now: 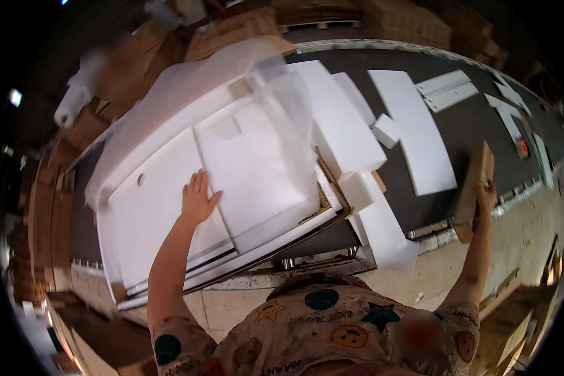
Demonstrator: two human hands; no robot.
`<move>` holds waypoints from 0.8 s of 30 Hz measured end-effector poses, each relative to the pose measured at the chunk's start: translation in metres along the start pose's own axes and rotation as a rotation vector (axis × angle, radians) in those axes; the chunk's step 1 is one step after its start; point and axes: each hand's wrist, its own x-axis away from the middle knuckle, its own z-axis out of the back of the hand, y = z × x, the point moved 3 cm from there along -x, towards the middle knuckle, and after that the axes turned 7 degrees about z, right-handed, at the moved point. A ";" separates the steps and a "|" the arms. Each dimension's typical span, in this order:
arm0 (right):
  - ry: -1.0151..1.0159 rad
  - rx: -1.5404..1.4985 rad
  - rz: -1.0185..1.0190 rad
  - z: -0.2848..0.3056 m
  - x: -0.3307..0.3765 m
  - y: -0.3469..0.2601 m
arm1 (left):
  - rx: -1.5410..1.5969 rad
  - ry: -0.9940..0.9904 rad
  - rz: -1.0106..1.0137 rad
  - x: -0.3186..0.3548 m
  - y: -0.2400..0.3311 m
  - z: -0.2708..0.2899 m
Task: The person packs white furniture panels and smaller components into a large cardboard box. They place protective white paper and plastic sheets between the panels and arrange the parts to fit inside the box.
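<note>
My left hand (pixel 200 199) lies flat with its fingers spread on a white panel (pixel 160 194) that has a small round hole. The panel sits in a large shallow carton lined with white foam strips, beside a second white sheet (pixel 257 163). Thin translucent wrap (pixel 169 94) drapes over the carton's far edge and right part. Out to the right, my right hand (pixel 485 193) grips a long, narrow brown cardboard piece (pixel 473 188) by its right edge. That piece stands slanted at the near edge of the dark conveyor belt.
White foam blocks (pixel 335 119) lie right of the carton. Beyond them are a long white board (pixel 413 131), grooved white strips (pixel 448 89) and a roll of tape (pixel 522 148) on the belt (pixel 420 216). Stacked cardboard (pixel 50 225) stands left; an open carton (pixel 100 326) sits below left.
</note>
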 end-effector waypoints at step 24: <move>-0.079 0.293 0.489 -0.108 0.091 -0.135 | 0.067 0.039 0.169 0.006 0.021 -0.010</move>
